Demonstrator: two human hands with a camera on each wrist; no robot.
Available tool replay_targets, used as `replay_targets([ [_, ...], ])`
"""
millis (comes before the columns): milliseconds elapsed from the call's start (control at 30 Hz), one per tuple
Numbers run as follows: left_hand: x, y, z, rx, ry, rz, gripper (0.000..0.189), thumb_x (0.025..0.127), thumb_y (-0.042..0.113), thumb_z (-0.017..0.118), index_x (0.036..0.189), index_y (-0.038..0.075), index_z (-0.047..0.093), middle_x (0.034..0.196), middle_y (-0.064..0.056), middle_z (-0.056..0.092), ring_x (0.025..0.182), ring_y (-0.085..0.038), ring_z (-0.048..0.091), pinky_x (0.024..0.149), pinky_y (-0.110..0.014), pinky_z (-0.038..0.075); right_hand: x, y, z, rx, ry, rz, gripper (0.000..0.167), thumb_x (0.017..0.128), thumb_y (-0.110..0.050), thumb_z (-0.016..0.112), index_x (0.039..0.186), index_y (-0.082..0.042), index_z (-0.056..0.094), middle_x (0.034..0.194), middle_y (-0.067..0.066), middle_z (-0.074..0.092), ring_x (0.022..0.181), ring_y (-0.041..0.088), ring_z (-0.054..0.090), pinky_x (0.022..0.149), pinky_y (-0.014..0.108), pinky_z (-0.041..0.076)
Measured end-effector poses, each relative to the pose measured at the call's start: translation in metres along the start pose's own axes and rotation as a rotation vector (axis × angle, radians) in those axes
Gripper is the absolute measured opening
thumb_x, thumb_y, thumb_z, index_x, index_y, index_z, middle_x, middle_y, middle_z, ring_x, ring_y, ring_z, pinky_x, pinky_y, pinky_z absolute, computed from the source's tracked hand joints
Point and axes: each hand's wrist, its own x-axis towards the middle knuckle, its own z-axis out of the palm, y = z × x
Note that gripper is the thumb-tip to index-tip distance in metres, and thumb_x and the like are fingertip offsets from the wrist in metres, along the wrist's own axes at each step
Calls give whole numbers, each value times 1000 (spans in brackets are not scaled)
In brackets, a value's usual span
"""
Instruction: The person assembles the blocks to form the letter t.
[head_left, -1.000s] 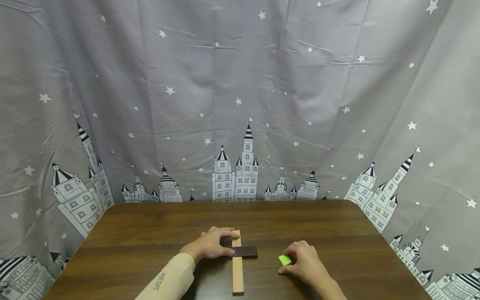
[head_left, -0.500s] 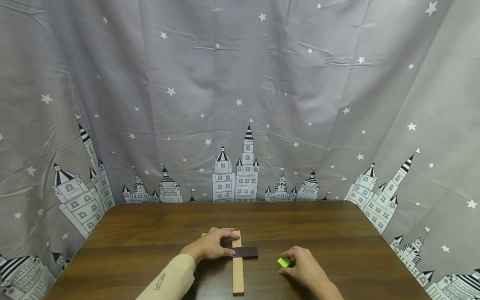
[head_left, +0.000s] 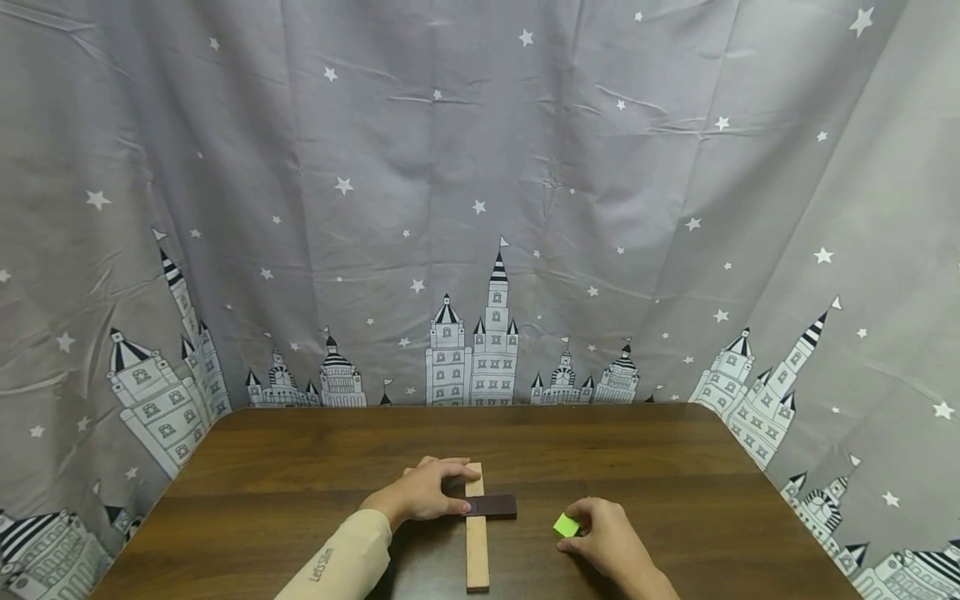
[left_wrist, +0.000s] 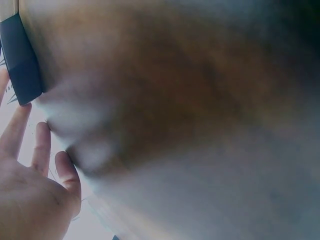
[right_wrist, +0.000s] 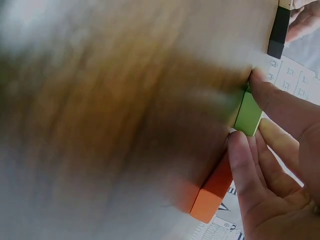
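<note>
In the head view my left hand [head_left: 425, 489] has its thumb on the left end of a dark brown block [head_left: 495, 506] and a fingertip on the far end of light wood [head_left: 477, 554]. The dark block lies crosswise over or between the light wood; I cannot tell which. Fairly straight, spread fingers [left_wrist: 16, 131] show in the left wrist view. My right hand [head_left: 609, 537] pinches a small bright green block [head_left: 566, 525] between thumb and fingers, low over or on the table. An orange block [right_wrist: 211, 195] lies beside those fingers in the right wrist view, hidden in the head view.
The brown wooden table [head_left: 300, 450] has rounded far corners. Behind it hangs a grey curtain [head_left: 480, 167] printed with stars and castles. A beige sleeve [head_left: 337, 554] covers the left forearm.
The green block has turned a little and shifted slightly left and towards me with my right hand. The red-orange patch beside it has gone from the head view. The left hand holds still.
</note>
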Motion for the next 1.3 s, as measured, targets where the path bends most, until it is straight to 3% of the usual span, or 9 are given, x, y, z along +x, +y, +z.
replay_targets([
  [167,-1,0,0,-3,-1,-4,42,83,26,84,122,21,72,146,-5,53,128,-38,42,101,-75,19,-3,0,2,26,13,-12,38,69,-15,93,98,-1,73,83,-3,66,73,11,59,62,24,51],
  [400,1,-1,2,5,5,-1,42,82,27,84,122,23,72,146,-5,54,128,-37,42,101,-73,21,-8,-4,8,206,7,-17,40,64,-14,96,95,-3,73,82,-3,66,70,9,60,62,24,53],
  [567,2,-2,2,2,-4,-4,42,83,28,84,123,24,72,147,-5,53,129,-38,41,101,-73,21,-14,-13,15,365,-72,39,40,65,-11,95,96,-1,73,84,1,66,73,14,61,64,24,54],
  [733,1,-3,1,4,-16,-14,43,84,29,83,124,24,71,148,-4,52,131,-38,40,104,-74,19,-18,-23,24,445,-178,80,36,66,-11,95,95,-3,74,83,3,67,75,19,62,65,25,54],
  [867,0,-2,-1,5,-12,-11,42,84,28,83,124,23,71,147,-4,53,131,-38,41,103,-74,19,-21,-34,34,481,-251,92,25,71,1,89,91,-2,75,80,3,68,72,18,62,64,25,54],
  [1033,-1,0,-2,13,-16,3,41,83,29,83,122,23,71,147,-4,53,130,-37,42,103,-74,19,-20,-47,49,463,-327,39,18,76,15,78,88,1,74,76,1,68,67,12,60,64,21,53],
  [1300,1,-1,-3,28,-44,14,41,86,29,81,125,22,70,150,-4,50,131,-37,41,103,-74,20,-16,-59,62,404,-366,29,12,79,12,77,86,2,74,75,0,68,66,7,60,65,19,53],
])
